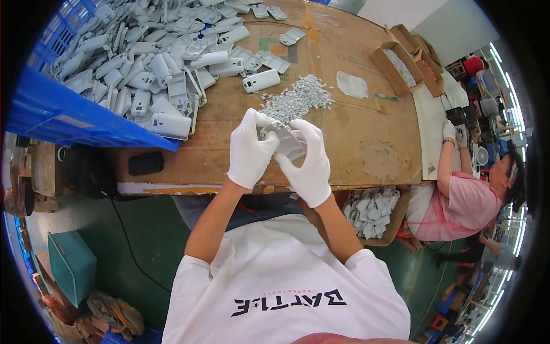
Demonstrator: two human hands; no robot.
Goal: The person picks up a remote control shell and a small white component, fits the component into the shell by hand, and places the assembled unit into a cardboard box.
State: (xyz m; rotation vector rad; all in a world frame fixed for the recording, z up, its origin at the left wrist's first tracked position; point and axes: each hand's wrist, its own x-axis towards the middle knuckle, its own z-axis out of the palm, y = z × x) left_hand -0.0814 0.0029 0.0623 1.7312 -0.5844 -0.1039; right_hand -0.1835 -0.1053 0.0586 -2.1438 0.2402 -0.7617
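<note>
A cardboard-covered table (pixel 366 143) fills the upper picture. A blue crate (pixel 69 114) lies at its left edge, and a big heap of grey plastic housings (pixel 154 51) spreads over the far left corner. A cardboard box (pixel 401 63) stands at the far right corner. A small pile of tiny grey parts (pixel 298 100) lies mid-table. At the near edge, both gloved hands grasp one grey plastic housing (pixel 285 140) just above the surface: the left hand (pixel 250 150) grips its left end, the right hand (pixel 309 160) its right. At the right edge, a co-worker (pixel 464 200) works.
</note>
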